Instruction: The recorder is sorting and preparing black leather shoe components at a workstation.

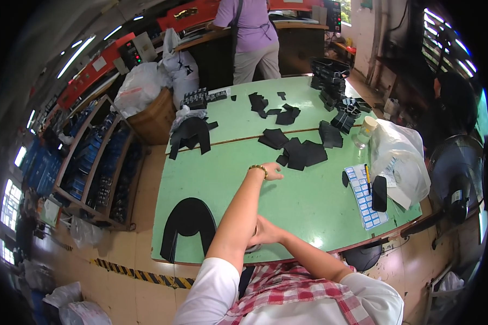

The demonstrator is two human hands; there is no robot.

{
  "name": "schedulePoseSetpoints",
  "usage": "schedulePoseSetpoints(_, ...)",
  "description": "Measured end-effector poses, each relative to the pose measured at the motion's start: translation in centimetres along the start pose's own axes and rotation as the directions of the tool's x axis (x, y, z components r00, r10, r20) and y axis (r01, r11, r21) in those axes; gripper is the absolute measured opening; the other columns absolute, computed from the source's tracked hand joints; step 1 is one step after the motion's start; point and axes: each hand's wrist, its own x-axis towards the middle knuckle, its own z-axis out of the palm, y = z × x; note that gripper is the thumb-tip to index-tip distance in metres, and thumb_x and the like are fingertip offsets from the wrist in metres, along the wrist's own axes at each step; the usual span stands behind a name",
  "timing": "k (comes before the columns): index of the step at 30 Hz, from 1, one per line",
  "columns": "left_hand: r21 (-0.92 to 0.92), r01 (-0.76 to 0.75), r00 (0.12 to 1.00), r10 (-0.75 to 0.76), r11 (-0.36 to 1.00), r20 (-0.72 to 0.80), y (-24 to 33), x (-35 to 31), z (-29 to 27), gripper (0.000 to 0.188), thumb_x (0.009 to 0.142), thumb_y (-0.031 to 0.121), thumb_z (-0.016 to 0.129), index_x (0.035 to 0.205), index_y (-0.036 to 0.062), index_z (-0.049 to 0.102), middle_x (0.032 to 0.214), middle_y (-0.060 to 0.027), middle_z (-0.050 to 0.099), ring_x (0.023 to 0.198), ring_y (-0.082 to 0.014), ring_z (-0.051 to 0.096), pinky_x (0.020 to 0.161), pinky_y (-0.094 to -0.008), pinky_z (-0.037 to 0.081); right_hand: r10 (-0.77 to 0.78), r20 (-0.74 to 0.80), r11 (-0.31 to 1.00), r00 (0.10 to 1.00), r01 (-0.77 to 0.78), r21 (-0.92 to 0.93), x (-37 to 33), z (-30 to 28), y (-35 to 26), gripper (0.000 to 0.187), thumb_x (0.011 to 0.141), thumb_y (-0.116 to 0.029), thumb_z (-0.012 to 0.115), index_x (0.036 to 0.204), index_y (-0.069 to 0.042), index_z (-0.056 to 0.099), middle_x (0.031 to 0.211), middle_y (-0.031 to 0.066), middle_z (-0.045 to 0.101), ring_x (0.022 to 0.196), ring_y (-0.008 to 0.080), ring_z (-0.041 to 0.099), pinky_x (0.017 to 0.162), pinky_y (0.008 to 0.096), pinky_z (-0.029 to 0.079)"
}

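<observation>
My left hand (274, 171), a beaded bracelet at its wrist, reaches over the middle of the green table (320, 203). Its fingers are apart and hold nothing that I can see. Just beyond it lie flat, angular black cut pieces (303, 154), the nearest a little way from my fingertips. Closer to my body is my right hand (267, 231), beside the left forearm. That forearm covers its fingers, so what they hold, if anything, is hidden. Left of my forearms, a stack of black U-shaped pieces (187, 216) rests near the front edge.
More black pieces (192, 132) lie at the far left. Black stacked parts (331, 81) stand at the far right. On the right are a jar (366, 131), a plastic bag (398, 157), a labelled sheet (363, 197), a pen and a phone (380, 194). A person (252, 38) stands behind.
</observation>
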Motion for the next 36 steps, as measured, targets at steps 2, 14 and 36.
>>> schedulePoseSetpoints(2,0.006,-0.023,1.0,0.023,1.0,-0.013,0.1,0.1,0.1,0.057,0.079,0.045,0.055,0.126,0.0127,0.045,0.126,-0.0115,0.048,0.114,-0.0259,0.047,0.096,-0.0372,0.038,0.003,0.006,1.0,1.0,-0.003,-0.01,-0.1,-0.2,-0.1,0.088,0.055,-0.025,0.08,0.126,0.001,0.035,0.126,0.0152,0.043,0.119,0.0239,0.039,0.101,0.0351,0.03)
schedulePoseSetpoints(14,0.051,-0.017,0.998,0.02,0.999,-0.066,-2.3,1.6,1.1,0.061,0.073,0.046,0.059,0.123,0.0124,0.049,0.128,-0.0106,0.047,0.116,-0.0264,0.046,0.097,-0.0379,0.038,0.077,0.05,0.992,0.996,-0.082,0.098,0.2,1.3,-1.1,0.083,0.056,-0.018,0.081,0.123,0.002,0.037,0.118,0.0126,0.051,0.108,0.0209,0.05,0.092,0.036,0.041)
schedulePoseSetpoints(36,0.052,-0.048,0.999,0.049,0.998,-0.021,-0.4,1.2,0.0,0.059,0.078,0.047,0.055,0.125,0.0116,0.046,0.128,-0.011,0.046,0.117,-0.0259,0.044,0.097,-0.0372,0.036,0.05,-0.014,0.999,0.999,-0.05,-0.004,0.0,-0.4,-1.1,0.082,0.057,-0.022,0.079,0.124,0.002,0.037,0.123,0.0145,0.047,0.115,0.023,0.044,0.098,0.0362,0.035)
